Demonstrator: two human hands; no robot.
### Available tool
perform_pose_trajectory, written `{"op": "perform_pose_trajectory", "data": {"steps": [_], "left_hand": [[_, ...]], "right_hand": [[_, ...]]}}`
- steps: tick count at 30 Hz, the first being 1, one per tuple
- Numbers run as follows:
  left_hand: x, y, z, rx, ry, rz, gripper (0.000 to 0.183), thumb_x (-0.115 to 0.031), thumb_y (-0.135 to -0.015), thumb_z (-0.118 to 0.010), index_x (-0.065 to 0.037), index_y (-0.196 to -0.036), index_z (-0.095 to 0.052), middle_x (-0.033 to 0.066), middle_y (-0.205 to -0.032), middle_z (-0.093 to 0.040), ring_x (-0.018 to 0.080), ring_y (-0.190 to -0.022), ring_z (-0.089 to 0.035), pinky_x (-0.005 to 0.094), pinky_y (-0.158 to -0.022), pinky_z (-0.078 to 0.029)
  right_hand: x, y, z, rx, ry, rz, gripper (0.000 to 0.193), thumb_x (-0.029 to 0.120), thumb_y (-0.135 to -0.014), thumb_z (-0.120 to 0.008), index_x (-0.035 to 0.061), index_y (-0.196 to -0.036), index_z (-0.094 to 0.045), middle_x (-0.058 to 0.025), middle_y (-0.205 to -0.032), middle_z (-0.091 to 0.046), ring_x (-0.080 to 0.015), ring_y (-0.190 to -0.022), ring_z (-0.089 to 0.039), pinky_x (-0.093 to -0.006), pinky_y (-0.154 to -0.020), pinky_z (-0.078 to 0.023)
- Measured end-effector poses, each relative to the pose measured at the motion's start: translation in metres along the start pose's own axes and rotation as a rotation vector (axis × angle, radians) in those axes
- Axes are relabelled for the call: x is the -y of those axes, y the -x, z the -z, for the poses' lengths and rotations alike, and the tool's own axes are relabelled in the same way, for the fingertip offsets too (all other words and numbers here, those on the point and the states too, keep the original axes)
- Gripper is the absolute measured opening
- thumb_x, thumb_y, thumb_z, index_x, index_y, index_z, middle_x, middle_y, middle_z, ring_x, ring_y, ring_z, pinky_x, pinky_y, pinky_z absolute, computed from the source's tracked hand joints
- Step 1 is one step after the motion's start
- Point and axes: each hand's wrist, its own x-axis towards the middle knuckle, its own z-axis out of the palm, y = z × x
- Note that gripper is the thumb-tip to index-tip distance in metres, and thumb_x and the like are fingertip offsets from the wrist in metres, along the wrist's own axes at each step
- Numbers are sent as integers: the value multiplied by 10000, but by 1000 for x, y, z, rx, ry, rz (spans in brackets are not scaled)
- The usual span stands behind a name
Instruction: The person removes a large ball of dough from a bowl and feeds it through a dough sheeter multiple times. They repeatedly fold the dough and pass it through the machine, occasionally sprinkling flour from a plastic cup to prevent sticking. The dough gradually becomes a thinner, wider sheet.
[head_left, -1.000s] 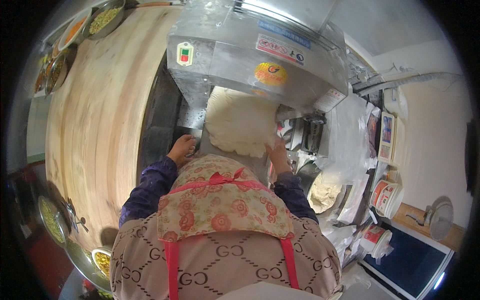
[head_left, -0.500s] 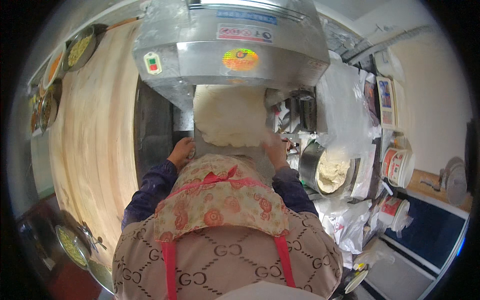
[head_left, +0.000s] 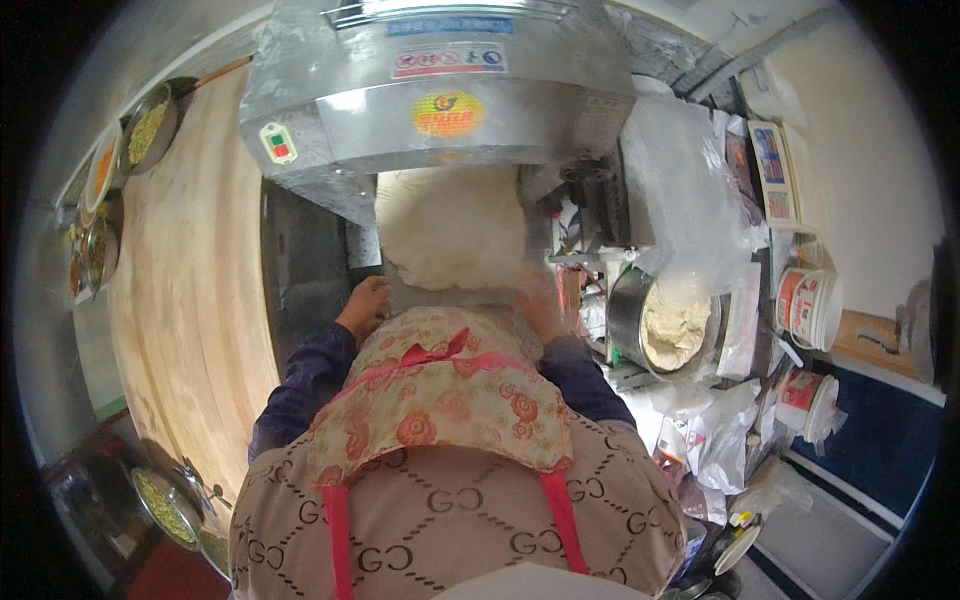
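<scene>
A thick pale slab of dough point(head_left: 447, 228) lies on the metal tray point(head_left: 400, 297) beneath the front of a big steel dough-rolling machine point(head_left: 350, 125). At the tray's left edge sits my left hand point(head_left: 364, 306), its fingers curled closed; what they hold, if anything, is hidden. My right hand point(head_left: 540, 303) is beside the dough's near right corner, blurred by haze, so its fingers cannot be made out. Both hands stay close to my flowered apron point(head_left: 440, 385), which presses up near the tray.
A wooden worktop point(head_left: 185, 270) runs along the left, with a bowl of chopped food point(head_left: 150, 130) at its far end. Right of the machine stands a metal pot point(head_left: 630, 310) holding dough point(head_left: 676, 325). Plastic sheeting point(head_left: 685, 190) and white tubs point(head_left: 808, 308) lie farther right.
The view has shifted slightly, so the machine and dough appear farther left. My left hand stays at the tray's edge; my right hand looks more blurred and a little lower.
</scene>
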Motion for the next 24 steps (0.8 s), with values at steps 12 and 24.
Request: {"op": "perform_pose_trajectory", "data": {"steps": [12,24], "left_hand": [[-19,11,-24,25,-129,10,403,-200,-945,-564,-8,-1297,-525,37,-972,-572,142,-841,-549,304,-762,-493],[-7,6,-24,9,-58,30,421,-209,-960,-554,-9,-1327,-505,47,-1006,-590,147,-852,-560,299,-761,-484]], "right_hand": [[6,-2,-4,245,-104,-208,524,226,-886,-603,49,-1358,-461,-196,-1320,-510,-416,-1189,-506,-474,-967,-483],[16,-32,35,-138,-301,-9,527,308,-856,-680,32,-1276,-521,-206,-1213,-578,-382,-1119,-550,-453,-939,-466]]}}
